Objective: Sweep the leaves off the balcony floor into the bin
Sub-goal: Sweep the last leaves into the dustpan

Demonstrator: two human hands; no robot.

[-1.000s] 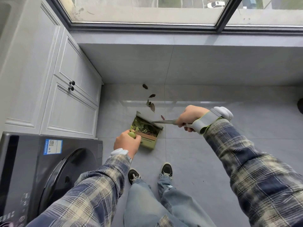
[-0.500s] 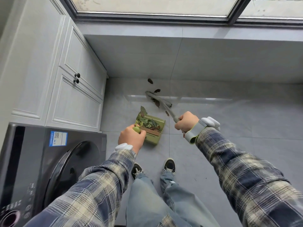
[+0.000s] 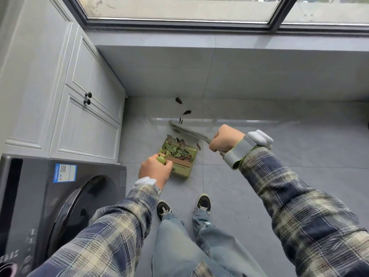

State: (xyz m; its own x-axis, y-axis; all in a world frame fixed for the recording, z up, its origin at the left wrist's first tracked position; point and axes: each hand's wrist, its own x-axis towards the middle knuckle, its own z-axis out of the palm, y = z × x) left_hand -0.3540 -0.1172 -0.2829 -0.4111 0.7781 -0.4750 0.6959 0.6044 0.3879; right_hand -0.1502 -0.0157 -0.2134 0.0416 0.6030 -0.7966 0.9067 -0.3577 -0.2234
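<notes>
A green dustpan point(image 3: 182, 170) stands on the grey floor tiles, and several green and brown leaves point(image 3: 173, 148) lie in it. My left hand point(image 3: 154, 170) grips its green handle. My right hand point(image 3: 224, 139) grips the grey broom point(image 3: 187, 130), whose blurred head reaches the floor just beyond the dustpan's mouth. Loose dark leaves point(image 3: 187, 112) lie on the tiles past the broom head, and one brown leaf point(image 3: 198, 146) lies beside the dustpan's right edge.
White cabinets point(image 3: 79, 116) line the left side, with a dark washing machine point(image 3: 50, 206) in front of them at lower left. A tiled ledge under the window point(image 3: 179, 9) closes the far side. My shoes point(image 3: 203, 202) stand just behind the dustpan.
The broom head swung out from over the dustpan to the floor beyond it, towards the loose leaves. My left hand kept its hold on the dustpan handle.
</notes>
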